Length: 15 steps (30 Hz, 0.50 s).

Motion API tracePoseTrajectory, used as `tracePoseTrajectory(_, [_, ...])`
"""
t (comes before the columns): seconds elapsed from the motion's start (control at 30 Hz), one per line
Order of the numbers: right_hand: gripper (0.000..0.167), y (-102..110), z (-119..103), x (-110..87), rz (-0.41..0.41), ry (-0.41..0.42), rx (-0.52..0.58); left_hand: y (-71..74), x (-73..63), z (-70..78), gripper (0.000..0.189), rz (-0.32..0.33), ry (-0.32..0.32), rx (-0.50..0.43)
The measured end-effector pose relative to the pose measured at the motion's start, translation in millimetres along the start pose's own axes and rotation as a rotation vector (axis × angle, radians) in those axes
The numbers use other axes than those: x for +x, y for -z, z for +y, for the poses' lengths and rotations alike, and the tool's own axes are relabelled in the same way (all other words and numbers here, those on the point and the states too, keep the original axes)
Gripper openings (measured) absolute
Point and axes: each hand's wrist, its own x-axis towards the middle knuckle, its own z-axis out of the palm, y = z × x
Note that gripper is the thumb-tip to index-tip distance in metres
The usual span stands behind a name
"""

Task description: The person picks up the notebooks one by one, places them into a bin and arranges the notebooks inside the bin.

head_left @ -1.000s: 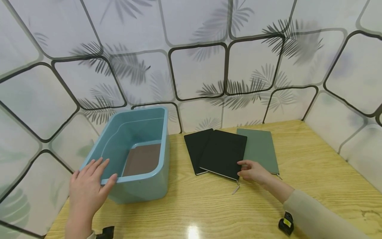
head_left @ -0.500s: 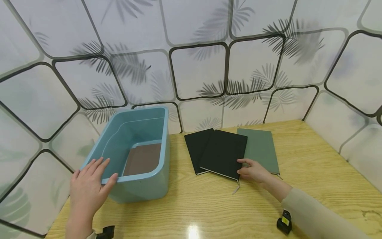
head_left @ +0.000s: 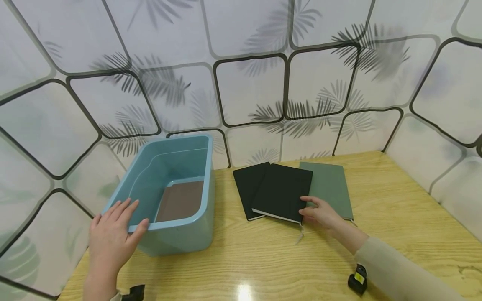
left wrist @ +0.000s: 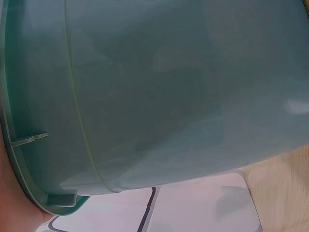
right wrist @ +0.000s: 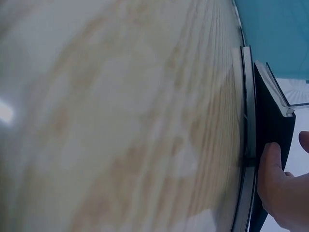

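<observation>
My right hand (head_left: 320, 215) pinches the near right corner of a black notebook (head_left: 284, 188). In the right wrist view, the thumb (right wrist: 269, 166) lies against the underside of this notebook (right wrist: 274, 113), which tilts up off the things beneath it. A bookmark ribbon (head_left: 300, 236) dangles from its lower edge. The notebook overlaps a second black notebook (head_left: 245, 182) on its left and a green notebook (head_left: 329, 182) on its right. My left hand (head_left: 113, 238) rests on the near left corner of a blue plastic tub (head_left: 180, 236), with fairly straight fingers over the rim.
A flat brown item (head_left: 180, 201) lies on the tub's floor. The wooden table (head_left: 263, 267) meets a patterned wall covering (head_left: 248, 92) at the back and sides. Another ribbon end (head_left: 352, 223) sticks out below the green notebook.
The near right corner of the upper black notebook has risen slightly, with my right fingers moving up a little. My left hand and the tub stay in place.
</observation>
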Motion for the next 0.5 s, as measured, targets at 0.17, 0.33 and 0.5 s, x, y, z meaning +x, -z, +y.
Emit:
tracePoseTrajectory(0.17, [0.062,0.8,-0.6,4.3,0.004,0.027,0.018,0.8,0.2,-0.3,0.053,-0.005,0.003,0.003])
tracePoseTrajectory(0.33, [0.068,0.7,-0.6,7.8,0.008,0.030,0.037,1.0,-0.2,-0.1,0.052,-0.007,0.002,0.005])
tracePoseTrajectory(0.5, [0.074,0.6,-1.4,9.0,0.037,0.018,0.043,1.1,-0.5,0.5,0.052,-0.002,-0.001,0.010])
